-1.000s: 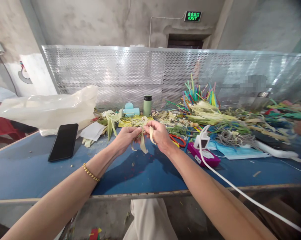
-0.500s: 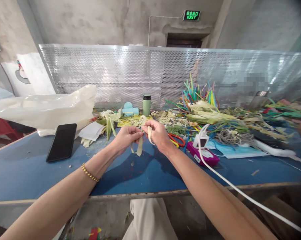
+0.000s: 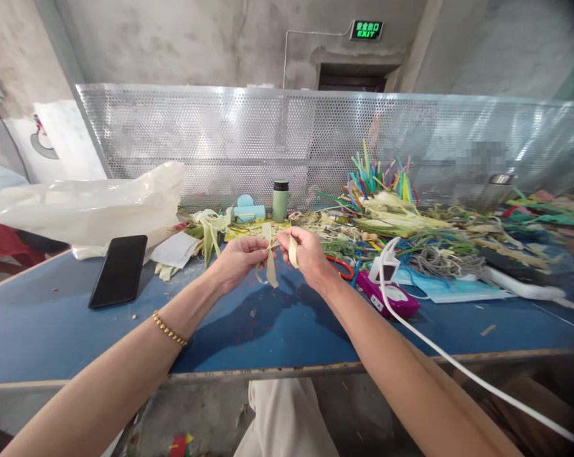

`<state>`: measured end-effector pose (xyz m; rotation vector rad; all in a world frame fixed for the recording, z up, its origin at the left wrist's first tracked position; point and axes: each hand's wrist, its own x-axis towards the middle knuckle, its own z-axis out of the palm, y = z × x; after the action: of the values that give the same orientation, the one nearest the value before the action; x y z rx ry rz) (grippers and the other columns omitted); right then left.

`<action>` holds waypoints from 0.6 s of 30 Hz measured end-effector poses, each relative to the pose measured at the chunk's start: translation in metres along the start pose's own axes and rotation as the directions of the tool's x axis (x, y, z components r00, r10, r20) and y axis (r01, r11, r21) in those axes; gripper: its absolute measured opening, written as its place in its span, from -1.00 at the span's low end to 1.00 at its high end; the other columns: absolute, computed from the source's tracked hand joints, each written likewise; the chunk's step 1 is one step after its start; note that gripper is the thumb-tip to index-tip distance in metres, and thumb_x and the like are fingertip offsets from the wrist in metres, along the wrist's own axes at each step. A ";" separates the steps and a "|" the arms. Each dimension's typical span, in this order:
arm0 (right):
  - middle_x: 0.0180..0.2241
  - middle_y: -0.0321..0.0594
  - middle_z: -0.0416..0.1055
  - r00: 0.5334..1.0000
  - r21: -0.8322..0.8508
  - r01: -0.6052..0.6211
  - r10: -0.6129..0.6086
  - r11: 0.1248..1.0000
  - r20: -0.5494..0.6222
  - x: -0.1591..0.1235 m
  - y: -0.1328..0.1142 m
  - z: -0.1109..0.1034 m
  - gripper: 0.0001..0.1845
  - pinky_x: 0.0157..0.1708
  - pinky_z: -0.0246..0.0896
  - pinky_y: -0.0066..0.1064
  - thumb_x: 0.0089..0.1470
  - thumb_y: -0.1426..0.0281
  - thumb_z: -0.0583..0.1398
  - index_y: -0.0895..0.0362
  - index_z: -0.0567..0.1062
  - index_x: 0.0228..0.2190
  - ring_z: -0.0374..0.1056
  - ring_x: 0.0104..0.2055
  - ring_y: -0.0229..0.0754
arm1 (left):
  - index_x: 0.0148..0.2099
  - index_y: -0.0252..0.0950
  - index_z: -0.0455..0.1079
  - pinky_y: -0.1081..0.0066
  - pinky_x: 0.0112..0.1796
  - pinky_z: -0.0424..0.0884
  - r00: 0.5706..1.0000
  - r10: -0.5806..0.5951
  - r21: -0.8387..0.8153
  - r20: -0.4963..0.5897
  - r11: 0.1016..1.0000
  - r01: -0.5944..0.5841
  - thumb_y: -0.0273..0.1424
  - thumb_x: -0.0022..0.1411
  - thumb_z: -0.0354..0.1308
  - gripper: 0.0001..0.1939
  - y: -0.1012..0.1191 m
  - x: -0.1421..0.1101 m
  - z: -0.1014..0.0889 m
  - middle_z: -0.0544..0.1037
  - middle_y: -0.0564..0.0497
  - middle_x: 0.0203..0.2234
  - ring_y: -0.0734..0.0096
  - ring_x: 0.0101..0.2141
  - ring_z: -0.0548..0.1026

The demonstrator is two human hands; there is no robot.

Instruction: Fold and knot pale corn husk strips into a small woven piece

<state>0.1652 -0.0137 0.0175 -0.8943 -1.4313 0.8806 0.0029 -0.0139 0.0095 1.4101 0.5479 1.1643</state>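
Centre frame, above the blue surface [image 3: 268,348]: pale, husk-like strips [image 3: 271,273]. Left hand [image 3: 242,260] pinches them, fingers closed; right hand [image 3: 308,254] likewise, one strip curling beside its fingers. Probably best: steady left pinch, gentle even tension from the right; thin strips could split.

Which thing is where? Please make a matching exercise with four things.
1. pale ribbon-like strips
2. black rectangular phone
3. pale-green cylindrical bottle
4. gold beaded bracelet

A. around the left forearm
B. upright before the grey perforated metal screen
C. in the left hand and right hand
D. on the blue tabletop, left of white paper

Right pairs: 1-C, 2-D, 3-B, 4-A
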 end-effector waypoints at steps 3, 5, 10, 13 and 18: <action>-0.62 -0.35 0.29 1.000 0.017 -0.008 0.008 1.000 0.000 -0.001 -0.001 0.000 -0.60 -0.72 -0.01 -0.51 -0.11 0.08 0.32 0.16 0.42 -0.47 0.15 -0.66 -0.36 | -0.33 -0.41 0.49 0.47 -0.45 0.27 0.998 0.044 0.018 -0.038 0.999 -0.044 -0.42 -0.03 0.38 -0.79 -0.004 0.002 -0.002 0.53 -0.01 -0.50 0.54 -0.52 0.39; -0.62 -0.35 0.29 1.000 0.022 -0.007 0.007 1.000 0.000 -0.002 -0.002 0.000 -0.60 -0.72 -0.01 -0.51 -0.11 0.08 0.33 0.16 0.42 -0.48 0.16 -0.66 -0.36 | -0.30 -0.39 0.46 0.48 -0.46 0.28 0.997 0.066 0.026 -0.046 0.998 -0.065 -0.41 -0.03 0.38 -0.76 -0.005 0.003 -0.003 0.52 0.01 -0.53 0.53 -0.52 0.41; -0.65 -0.38 0.26 0.995 0.027 -0.054 0.052 0.998 0.079 -0.005 -0.007 0.001 -0.65 -0.73 -0.02 -0.51 -0.14 0.15 0.36 0.17 0.44 -0.48 0.12 -0.68 -0.38 | -0.28 -0.36 0.39 0.47 -0.47 0.32 0.988 0.103 0.126 -0.114 0.988 -0.089 -0.38 -0.01 0.36 -0.74 -0.004 0.002 0.000 0.51 0.05 -0.58 0.51 -0.55 0.43; -0.62 -0.37 0.30 0.990 0.043 -0.085 0.080 0.995 0.118 -0.006 -0.009 0.001 -0.68 -0.72 0.01 -0.51 -0.14 0.21 0.35 0.17 0.47 -0.42 0.15 -0.67 -0.37 | -0.31 -0.35 0.38 0.49 -0.49 0.31 0.980 0.153 0.264 -0.124 0.958 -0.116 -0.36 0.06 0.30 -0.80 -0.002 0.001 0.001 0.50 0.06 -0.61 0.50 -0.57 0.42; -0.55 -0.33 0.37 0.985 0.067 -0.113 0.103 0.991 0.138 -0.005 -0.008 0.000 -0.72 -0.72 0.05 -0.51 -0.15 0.28 0.33 0.18 0.48 -0.38 0.19 -0.65 -0.36 | -0.34 -0.33 0.38 0.49 -0.51 0.31 0.962 0.251 0.485 -0.105 0.857 -0.171 -0.40 0.10 0.21 -0.90 -0.001 0.001 0.001 0.50 0.05 -0.62 0.47 -0.57 0.45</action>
<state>0.1653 -0.0211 0.0225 -0.8760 -1.4655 1.0867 0.0044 -0.0128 0.0091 1.8373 0.8549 1.3947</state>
